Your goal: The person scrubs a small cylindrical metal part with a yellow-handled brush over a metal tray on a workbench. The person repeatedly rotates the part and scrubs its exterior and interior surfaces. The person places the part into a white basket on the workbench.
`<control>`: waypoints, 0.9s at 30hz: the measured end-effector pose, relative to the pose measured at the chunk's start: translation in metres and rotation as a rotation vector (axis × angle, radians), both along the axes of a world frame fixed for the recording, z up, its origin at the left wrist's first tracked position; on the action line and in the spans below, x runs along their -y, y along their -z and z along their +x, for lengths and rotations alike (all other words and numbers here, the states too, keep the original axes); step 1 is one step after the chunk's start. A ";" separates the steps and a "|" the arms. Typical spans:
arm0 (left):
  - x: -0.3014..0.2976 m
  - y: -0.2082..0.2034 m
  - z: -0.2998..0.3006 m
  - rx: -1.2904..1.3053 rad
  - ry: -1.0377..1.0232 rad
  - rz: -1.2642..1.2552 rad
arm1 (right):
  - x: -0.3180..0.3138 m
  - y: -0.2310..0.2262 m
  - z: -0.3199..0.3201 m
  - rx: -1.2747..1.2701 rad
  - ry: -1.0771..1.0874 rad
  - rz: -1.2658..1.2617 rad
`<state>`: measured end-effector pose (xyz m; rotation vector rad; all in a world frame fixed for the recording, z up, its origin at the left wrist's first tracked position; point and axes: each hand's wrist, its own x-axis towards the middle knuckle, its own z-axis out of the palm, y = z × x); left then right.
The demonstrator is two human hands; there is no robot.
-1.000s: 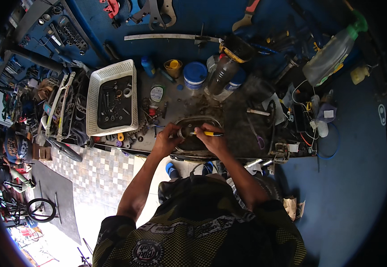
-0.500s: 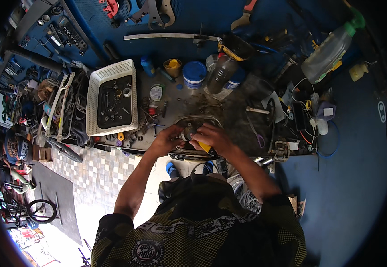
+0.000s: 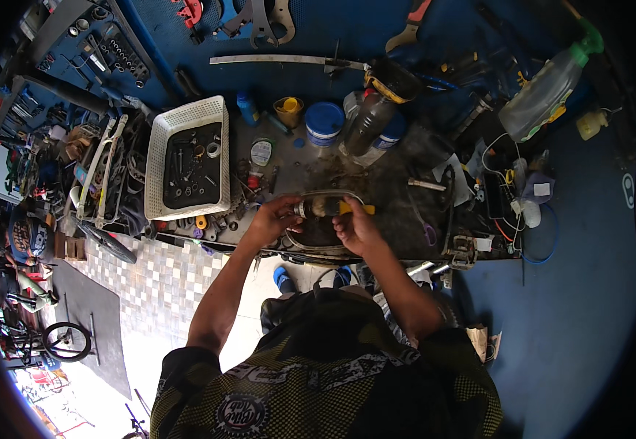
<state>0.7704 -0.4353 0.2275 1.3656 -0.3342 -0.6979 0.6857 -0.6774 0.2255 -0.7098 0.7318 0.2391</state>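
Observation:
My left hand [image 3: 270,222] is closed on a small silver ring-shaped metal part [image 3: 300,209]; its exact kind is too small to make out. In my right hand [image 3: 359,233] is a brush with a yellow handle [image 3: 364,209], its pale bristles pointing left toward the metal part. Both hands are above a dark basin with a light rim [image 3: 332,192] at the front edge of the workbench. What lies inside the basin is mostly hidden by my hands and shadow.
A white plastic basket [image 3: 224,164] with bolts and small metal parts stands to the left. Behind are a blue-lidded tub [image 3: 324,121], a yellow cup [image 3: 288,110] and a dark bottle [image 3: 369,121]. Cables and a pedal [image 3: 463,251] lie to the right.
My right hand has moved slightly right and turned, so the brush now lies sideways with its bristles showing. The left hand has shifted a little left with the metal part.

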 end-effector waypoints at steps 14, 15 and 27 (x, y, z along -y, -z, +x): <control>0.002 0.022 -0.004 -0.515 -0.041 -0.225 | 0.015 -0.052 -0.021 1.037 -0.323 -1.547; 0.004 0.023 -0.004 -0.528 -0.027 -0.215 | 0.013 -0.058 -0.015 1.124 -0.317 -1.596; 0.018 0.013 -0.005 0.240 0.052 0.097 | -0.007 -0.014 0.021 0.091 -0.415 -0.635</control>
